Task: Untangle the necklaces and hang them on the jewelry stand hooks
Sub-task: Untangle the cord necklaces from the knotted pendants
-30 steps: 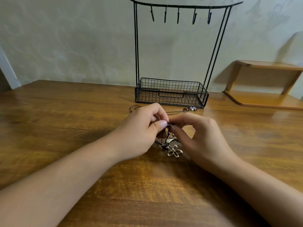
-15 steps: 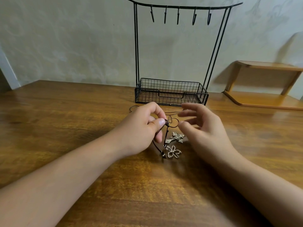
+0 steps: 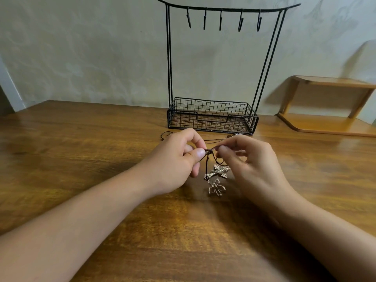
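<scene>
a glossy brown wooden bench (image 3: 85, 151) with a streaked grain carried everything. at its far edge stood a black wire jewelry stand (image 3: 212, 119) with a mesh basket base. just before the basket, thin dark necklace cords (image 3: 211, 141) trailed over the wood. nearer lay a gold cross-shaped pendant (image 3: 220, 171) and a gold open-wire flower pendant (image 3: 216, 187), close together. a light wooden corner shelf (image 3: 325, 124) sat at the far right.

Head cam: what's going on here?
A person is untangling necklaces on a brown wooden table. The left hand and right hand each pinch the dark tangled cord between them. A metal cross pendant and a wire flower pendant lie below it. The five hooks of the black wire jewelry stand hold nothing yet.
</scene>
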